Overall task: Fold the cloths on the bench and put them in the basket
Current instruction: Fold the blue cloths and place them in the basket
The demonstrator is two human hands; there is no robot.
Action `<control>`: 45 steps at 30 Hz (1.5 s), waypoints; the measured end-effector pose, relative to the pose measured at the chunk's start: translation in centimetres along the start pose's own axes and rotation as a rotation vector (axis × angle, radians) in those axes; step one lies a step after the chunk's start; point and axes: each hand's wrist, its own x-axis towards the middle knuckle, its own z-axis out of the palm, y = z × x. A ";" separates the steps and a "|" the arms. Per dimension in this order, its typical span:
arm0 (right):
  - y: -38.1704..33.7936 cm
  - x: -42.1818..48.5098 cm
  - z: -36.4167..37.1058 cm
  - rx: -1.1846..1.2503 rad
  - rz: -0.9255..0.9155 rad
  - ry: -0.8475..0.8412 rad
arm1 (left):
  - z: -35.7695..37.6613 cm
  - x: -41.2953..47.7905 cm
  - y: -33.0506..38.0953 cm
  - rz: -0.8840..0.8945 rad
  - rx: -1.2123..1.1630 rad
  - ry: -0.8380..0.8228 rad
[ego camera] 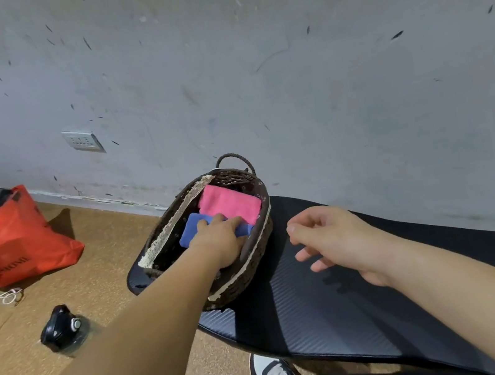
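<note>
Head view: the left hand (220,241) reaches into the basket (260,250) at the worktop (342,309) end, fingers pressing the folded blue cloth (195,228) beside the pink cloth (229,206). The right hand (333,238) hovers loosely open, empty, just right of the basket.

left hand (220,241) covers part of blue cloth (195,228) (grip unclear).

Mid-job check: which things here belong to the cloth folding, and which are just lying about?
Job: basket; pink cloth and blue cloth inside it; bench; left hand on the blue cloth.

Lying about: red bag, black bottle, both on the floor.
</note>
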 end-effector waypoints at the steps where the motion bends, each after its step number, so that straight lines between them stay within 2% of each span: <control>1: 0.0 -0.4 -0.4 0.004 -0.001 0.005 | -0.6 -0.4 0.1 -0.003 -0.025 0.005; 3: 0.0 -1.4 -1.4 0.016 -0.001 0.016 | -1.9 -1.9 1.2 -0.052 0.016 0.069; 5: 0.0 -2.7 -2.4 0.022 -0.009 0.024 | -3.2 -4.0 3.4 -0.037 0.162 0.251; 7: 0.2 -4.1 -3.5 0.033 -0.020 0.040 | -3.9 -6.0 6.6 0.110 0.166 0.434; 9: 0.8 -5.8 -5.0 0.050 -0.021 0.073 | -3.9 -7.9 10.2 0.291 0.014 0.518; 12: 2.8 -8.3 -8.0 0.045 -0.010 0.142 | -3.6 -10.3 16.2 0.464 -0.225 0.457; 15: 5.7 -11.3 -12.2 0.034 0.018 0.239 | -3.0 -12.0 22.1 0.573 -0.324 0.358; 20: 11.7 -15.8 -19.5 0.066 0.111 0.410 | -1.4 -13.8 31.4 0.686 -0.367 0.235; 27: 19.9 -19.5 -27.0 0.098 0.136 0.492 | 2.1 -15.1 43.2 0.783 -0.320 0.086; 29: 22.6 -20.5 -29.4 0.030 0.148 0.564 | 3.1 -15.6 45.7 0.790 -0.306 0.060; 32: 27.0 -22.4 -33.4 -0.156 0.216 0.740 | 4.8 -16.6 48.6 0.818 -0.295 0.009; 36: 31.1 -24.5 -37.4 -0.278 0.352 0.901 | 6.6 -17.6 51.3 0.865 -0.278 -0.019; 41: 34.5 -25.8 -38.5 -0.363 0.580 0.860 | 8.0 -18.3 52.5 0.880 -0.281 -0.038; 45: 34.4 -25.9 -38.8 -0.416 0.643 0.927 | 8.3 -18.8 52.2 0.874 -0.307 -0.047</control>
